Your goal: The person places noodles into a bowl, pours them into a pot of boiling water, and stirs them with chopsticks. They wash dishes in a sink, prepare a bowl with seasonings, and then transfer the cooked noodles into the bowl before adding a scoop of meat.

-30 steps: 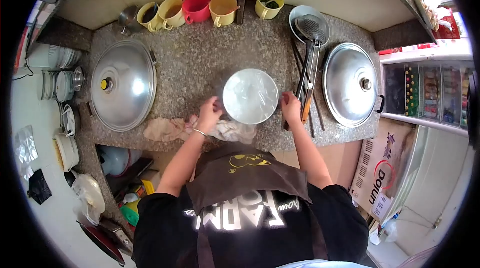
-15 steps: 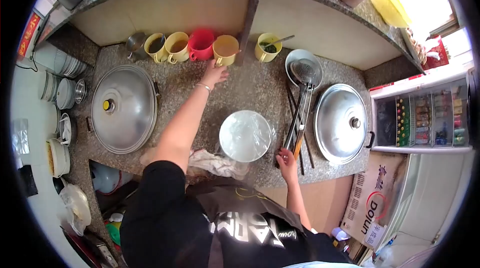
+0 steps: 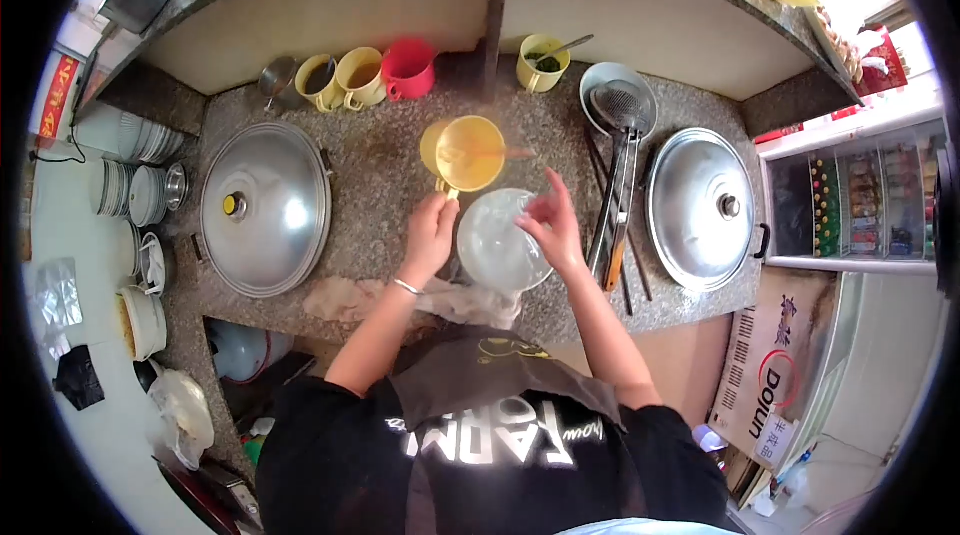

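The left hand [image 3: 430, 235] grasps by its handle the yellow mug [image 3: 474, 155] beyond the far edge of the bowl [image 3: 497, 257], the right hand [image 3: 558, 232], fingers parted, is over the bowl's right edge, and leftward of the bowl the tabletop [image 3: 370, 175] gives room.

Upper-right glare, black-rimmed fisheye distortion

A yellow-knobbed metal lid [image 3: 275, 235] lies left; a cooler [image 3: 850, 140] (seemingly holding bottles [image 3: 823, 207]) stands far right.
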The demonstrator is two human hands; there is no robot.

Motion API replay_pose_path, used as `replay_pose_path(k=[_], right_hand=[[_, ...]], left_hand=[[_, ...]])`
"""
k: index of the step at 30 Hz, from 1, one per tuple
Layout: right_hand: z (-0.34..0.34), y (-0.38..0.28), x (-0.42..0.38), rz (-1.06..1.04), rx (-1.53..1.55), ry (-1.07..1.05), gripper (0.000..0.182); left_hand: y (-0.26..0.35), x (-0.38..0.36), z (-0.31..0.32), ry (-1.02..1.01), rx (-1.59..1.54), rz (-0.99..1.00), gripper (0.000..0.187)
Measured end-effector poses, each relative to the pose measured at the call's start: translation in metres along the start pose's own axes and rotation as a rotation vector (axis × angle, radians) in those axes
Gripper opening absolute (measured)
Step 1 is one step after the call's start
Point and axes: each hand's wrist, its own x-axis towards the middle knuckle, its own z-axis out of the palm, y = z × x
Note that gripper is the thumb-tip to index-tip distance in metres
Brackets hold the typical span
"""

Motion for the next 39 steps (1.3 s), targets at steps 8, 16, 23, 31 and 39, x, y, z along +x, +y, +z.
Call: replay_pose_path(k=[8, 16, 23, 31, 39], right_hand=[[0.031, -0.061, -0.001, -0.449, -0.285, -0.136, 0.02], [0.017, -0.069, -0.032, -0.563, -0.36, -0.359, 0.017], [0.002, -0.073, -0.05, -0.582, -0.392, -0.362, 0.017], [-0.008, -0.06, -0.066, -0.48, -0.412, -0.243, 0.012], [-0.009, -0.039, -0.086, -0.244, -0.246, -0.103, 0.014]], left_hand=[[0.045, -0.052, -0.047, -0.05, 0.042, 0.09, 0.015], [0.049, -0.071, -0.075, -0.127, 0.111, 0.046, 0.016], [0.062, -0.077, -0.071, -0.162, 0.112, 0.138, 0.015], [0.077, -0.083, -0.061, -0.186, 0.194, 0.159, 0.016], [0.075, -0.089, -0.051, -0.191, 0.261, 0.212, 0.017]])
